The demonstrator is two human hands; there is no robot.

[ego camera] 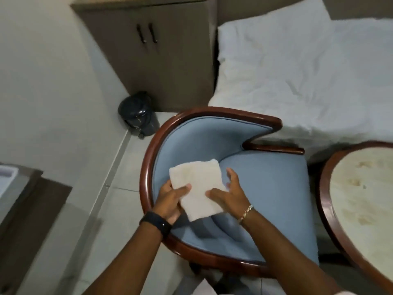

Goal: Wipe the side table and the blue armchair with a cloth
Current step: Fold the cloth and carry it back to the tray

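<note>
Over the blue armchair (265,179) seat, the limp, light cloth (196,188) needs edge holds: left hand (170,199) grips it, right hand (227,192) thumb-pinches opposite.

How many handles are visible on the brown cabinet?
2. Left handle and right handle stand side by side at the middle of the cabinet front; none looks hidden.

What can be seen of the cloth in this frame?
The cloth is off-white, towel-like, folded into a rough rectangle, with a faint yellowish mark near its middle. It is held tilted over the seat of the blue armchair. The left hand grips its lower left edge, thumb on top; the right hand pinches its right edge, thumb on top. Whether it touches the upholstery is unclear.
</note>
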